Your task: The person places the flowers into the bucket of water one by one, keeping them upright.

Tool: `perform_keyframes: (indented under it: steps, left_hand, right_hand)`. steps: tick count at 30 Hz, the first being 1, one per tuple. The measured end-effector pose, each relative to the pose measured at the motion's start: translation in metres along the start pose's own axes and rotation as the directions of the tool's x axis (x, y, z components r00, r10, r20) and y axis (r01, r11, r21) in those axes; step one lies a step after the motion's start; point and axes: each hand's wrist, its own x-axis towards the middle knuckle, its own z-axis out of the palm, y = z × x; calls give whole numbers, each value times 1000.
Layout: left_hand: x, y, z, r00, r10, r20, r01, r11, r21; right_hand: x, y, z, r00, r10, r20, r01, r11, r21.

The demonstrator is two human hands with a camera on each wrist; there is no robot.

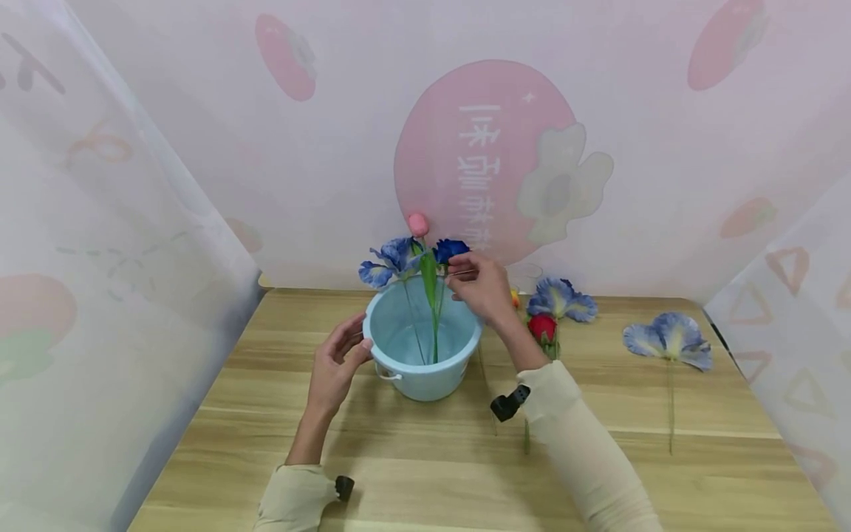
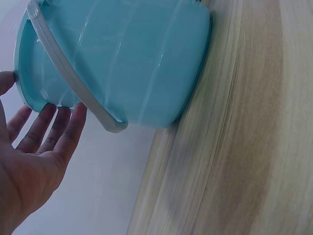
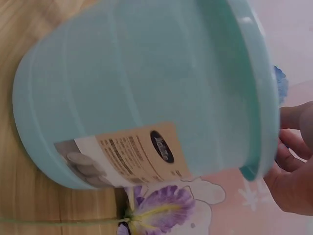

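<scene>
A light blue bucket (image 1: pixel 425 380) stands upright on the table. My left hand (image 1: pixel 335 369) is at its left side, fingers fairly straight against the outer wall below the rim and thumb at the rim. My right hand (image 1: pixel 480 287) is over the far right rim, its curled fingertips pinching the stem just under a dark blue rose (image 1: pixel 450 250). A pink tulip (image 1: pixel 418 224) with green leaves and a blue iris (image 1: pixel 392 260) stand in the bucket, their stems reaching down inside. In the right wrist view the rim partly hides the right fingers.
Right of the bucket lie a red rose (image 1: pixel 541 327), a blue iris (image 1: pixel 560 299) and part of an orange flower (image 1: pixel 515 297). Another iris (image 1: pixel 668 340) lies farther right on the wooden table (image 1: pixel 425 473). A printed curtain (image 1: pixel 332 162) hangs behind the table. The bucket's handle (image 2: pixel 73 81) hangs down its side.
</scene>
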Motion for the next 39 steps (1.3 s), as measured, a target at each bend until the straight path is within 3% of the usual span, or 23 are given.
perform_keyframes:
  steps: [18, 26, 39]
  left_hand:
    - [1, 0, 0, 1000, -8, -3, 8, 1000, 11]
    - [0, 1, 1, 1000, -11, -7, 11, 1000, 9]
    - [0, 0, 1, 1000, -11, -9, 11, 1000, 14]
  right_hand:
    - [-26, 16, -50, 999, 26, -37, -25, 999, 30]
    - [-39, 28, -65, 997, 50, -64, -50, 999, -8]
    - [-53, 61, -81, 991, 121, -56, -114, 986, 119]
